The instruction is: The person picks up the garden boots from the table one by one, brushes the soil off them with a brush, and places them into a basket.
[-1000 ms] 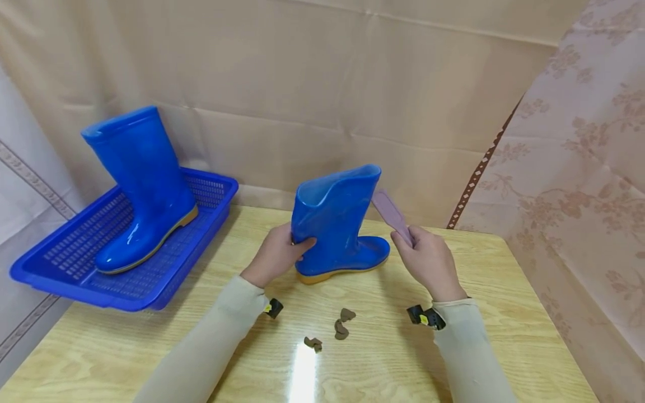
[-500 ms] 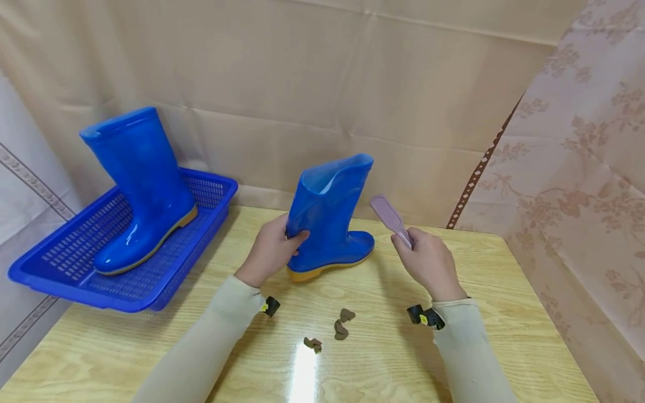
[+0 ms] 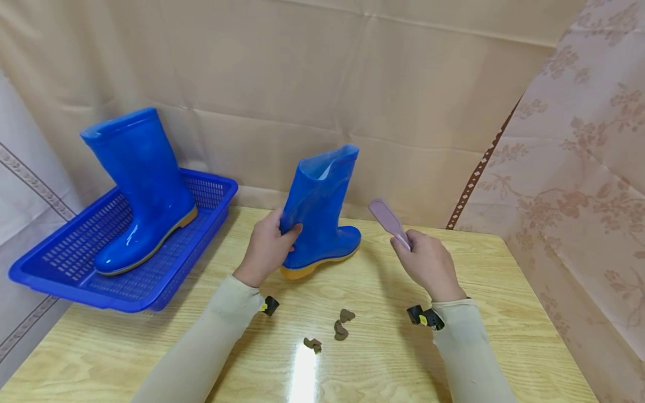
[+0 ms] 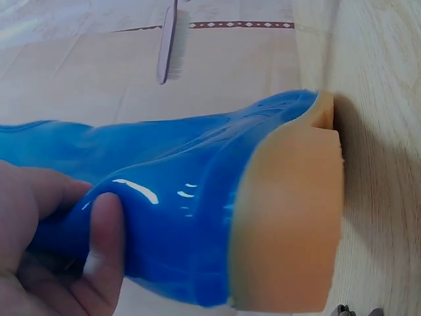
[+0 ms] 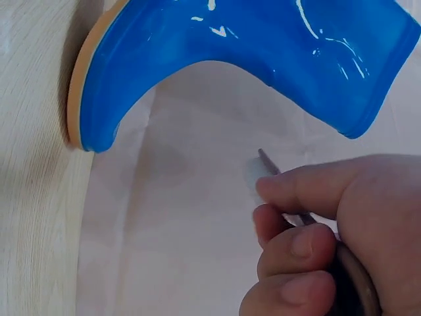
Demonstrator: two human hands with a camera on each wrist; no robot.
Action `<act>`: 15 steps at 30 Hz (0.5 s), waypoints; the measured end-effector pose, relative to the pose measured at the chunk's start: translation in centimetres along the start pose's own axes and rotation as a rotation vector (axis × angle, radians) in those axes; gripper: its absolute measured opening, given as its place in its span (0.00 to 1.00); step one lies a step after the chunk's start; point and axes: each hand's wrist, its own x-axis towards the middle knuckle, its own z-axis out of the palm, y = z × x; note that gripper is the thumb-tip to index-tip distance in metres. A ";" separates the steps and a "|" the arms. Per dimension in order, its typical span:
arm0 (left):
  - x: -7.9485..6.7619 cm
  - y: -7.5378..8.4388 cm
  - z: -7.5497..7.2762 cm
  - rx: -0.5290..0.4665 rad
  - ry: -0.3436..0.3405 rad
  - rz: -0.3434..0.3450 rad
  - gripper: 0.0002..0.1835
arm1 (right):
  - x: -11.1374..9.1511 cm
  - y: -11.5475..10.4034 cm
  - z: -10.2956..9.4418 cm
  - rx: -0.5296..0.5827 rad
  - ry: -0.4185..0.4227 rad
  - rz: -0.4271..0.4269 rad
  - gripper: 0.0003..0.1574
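Observation:
A blue rubber boot [image 3: 322, 207] with a yellow sole stands tilted at the middle of the table, its opening up and its toe pointing right. My left hand [image 3: 266, 246] grips the back of its shaft above the heel, thumb on the near side. The heel block [image 4: 289, 217] faces the left wrist camera. In my right hand [image 3: 428, 263] is a mauve brush [image 3: 387, 217], held by its handle with the head pointing up and left. Pale bristles show on it in the left wrist view. The brush is apart from the boot, to its right.
A second blue boot [image 3: 146, 190] stands in a blue plastic basket [image 3: 201, 240] at the left. Several brown clay-like pieces [image 3: 341, 329] lie on the wooden table [image 3: 383, 364] between my forearms. A beige curtain [image 3: 282, 67] hangs behind.
My left hand has moved the boot leftward and slightly back, turning it a little. The gap between boot and brush has widened. My right hand has hardly moved; the brush head has dipped slightly.

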 end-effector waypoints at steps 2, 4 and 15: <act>0.0 0.0 -0.1 -0.018 0.020 0.002 0.21 | 0.0 0.0 0.1 -0.008 0.003 -0.009 0.19; 0.0 0.0 -0.3 -0.034 0.041 0.002 0.21 | 0.0 0.0 0.1 -0.014 0.003 -0.016 0.18; 0.2 0.4 -1.3 -0.064 0.123 -0.013 0.21 | 0.0 -0.1 0.2 -0.008 -0.016 -0.023 0.18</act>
